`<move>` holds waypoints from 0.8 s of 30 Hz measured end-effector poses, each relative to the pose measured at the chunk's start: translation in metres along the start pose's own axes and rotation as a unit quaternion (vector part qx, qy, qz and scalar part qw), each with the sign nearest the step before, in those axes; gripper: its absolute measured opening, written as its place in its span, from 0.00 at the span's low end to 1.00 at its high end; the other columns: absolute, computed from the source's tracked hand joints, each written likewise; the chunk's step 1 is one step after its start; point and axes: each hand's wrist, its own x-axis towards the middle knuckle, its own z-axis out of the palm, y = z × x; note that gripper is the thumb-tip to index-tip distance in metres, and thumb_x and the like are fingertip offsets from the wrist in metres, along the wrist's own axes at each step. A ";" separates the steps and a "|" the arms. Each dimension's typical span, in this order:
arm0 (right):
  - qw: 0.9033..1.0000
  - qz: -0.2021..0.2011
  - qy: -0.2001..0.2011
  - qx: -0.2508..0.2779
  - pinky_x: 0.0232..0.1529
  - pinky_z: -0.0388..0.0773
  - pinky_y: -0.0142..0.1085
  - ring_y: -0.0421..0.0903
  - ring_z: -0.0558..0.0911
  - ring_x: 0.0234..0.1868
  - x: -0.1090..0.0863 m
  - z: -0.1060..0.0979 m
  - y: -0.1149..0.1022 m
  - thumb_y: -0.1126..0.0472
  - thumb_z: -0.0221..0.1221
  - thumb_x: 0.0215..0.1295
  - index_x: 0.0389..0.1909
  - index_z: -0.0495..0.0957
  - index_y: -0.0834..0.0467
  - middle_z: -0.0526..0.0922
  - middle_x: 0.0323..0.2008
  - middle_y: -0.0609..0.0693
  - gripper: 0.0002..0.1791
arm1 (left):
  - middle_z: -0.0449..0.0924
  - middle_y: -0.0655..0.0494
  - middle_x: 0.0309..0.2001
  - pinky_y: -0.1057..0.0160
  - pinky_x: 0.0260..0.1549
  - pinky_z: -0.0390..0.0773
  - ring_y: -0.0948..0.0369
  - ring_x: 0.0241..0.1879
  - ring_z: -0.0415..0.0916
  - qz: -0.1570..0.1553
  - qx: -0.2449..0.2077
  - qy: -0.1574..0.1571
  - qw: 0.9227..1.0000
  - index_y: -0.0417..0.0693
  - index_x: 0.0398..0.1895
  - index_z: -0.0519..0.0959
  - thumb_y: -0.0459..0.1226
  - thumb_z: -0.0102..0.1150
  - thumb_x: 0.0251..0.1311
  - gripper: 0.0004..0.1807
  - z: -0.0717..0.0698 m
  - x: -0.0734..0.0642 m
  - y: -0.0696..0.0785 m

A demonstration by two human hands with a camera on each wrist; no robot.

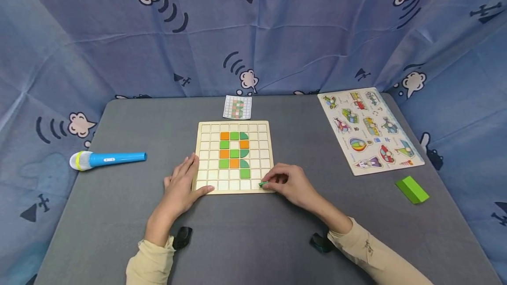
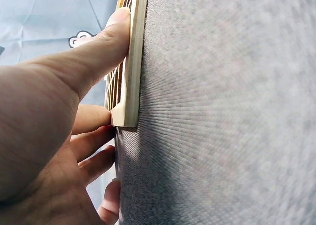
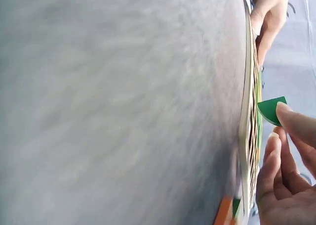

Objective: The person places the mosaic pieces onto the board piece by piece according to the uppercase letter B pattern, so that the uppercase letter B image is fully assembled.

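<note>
A wooden grid board [image 1: 206, 174] lies mid-table. Orange, light green and dark green tiles [image 1: 234, 153] sit in its middle columns, some square, some quarter-round. My left hand [image 1: 180, 188] rests at the board's lower left corner, fingers extended along the left side and thumb on the front rim. In the left wrist view that thumb [image 2: 116, 34] presses the rim. Over the lower right cells, my right hand [image 1: 291, 184] pinches a dark green quarter-circle tile [image 3: 272, 110] between thumb and fingers. The right wrist view shows that tile held just off the board.
Behind the board lies a small printed pattern card [image 1: 237, 107]. A blue toy microphone [image 1: 115, 158] is at the left. To the right are a picture puzzle board [image 1: 368, 133] and a bright green block [image 1: 412, 189]. A patterned curtain [image 1: 297, 34] hangs behind the table.
</note>
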 end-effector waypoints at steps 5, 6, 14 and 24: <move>1.000 0.009 -0.012 0.007 0.28 0.73 0.30 0.36 0.76 0.24 0.012 0.016 -0.009 0.64 0.77 0.60 0.35 0.91 0.55 0.86 0.27 0.46 0.04 | 0.48 0.40 0.86 0.36 0.59 0.55 0.40 0.84 0.47 0.000 0.001 -0.005 1.000 0.41 0.86 0.53 0.50 0.73 0.66 0.54 -0.001 0.000 0.000; 1.000 0.012 -0.017 0.006 0.29 0.73 0.30 0.36 0.76 0.25 0.014 0.018 -0.010 0.64 0.76 0.61 0.35 0.91 0.55 0.87 0.28 0.46 0.04 | 0.48 0.40 0.86 0.36 0.59 0.55 0.40 0.84 0.47 0.000 0.002 -0.006 1.000 0.41 0.86 0.53 0.50 0.73 0.66 0.54 -0.001 0.000 0.000; 0.999 0.028 -0.031 -0.024 0.30 0.72 0.29 0.36 0.75 0.25 0.024 0.032 -0.015 0.65 0.75 0.63 0.34 0.90 0.57 0.86 0.28 0.45 0.02 | 0.48 0.41 0.86 0.35 0.60 0.55 0.40 0.85 0.46 -0.003 0.000 -0.008 1.000 0.41 0.86 0.53 0.50 0.73 0.66 0.54 -0.001 0.000 0.001; 0.997 0.023 -0.032 -0.061 0.36 0.72 0.31 0.38 0.74 0.31 0.033 0.035 -0.018 0.64 0.77 0.60 0.31 0.91 0.53 0.84 0.28 0.42 0.04 | 0.48 0.40 0.86 0.36 0.60 0.55 0.40 0.84 0.46 -0.001 -0.002 -0.003 1.000 0.41 0.86 0.53 0.50 0.73 0.65 0.54 0.000 0.001 -0.001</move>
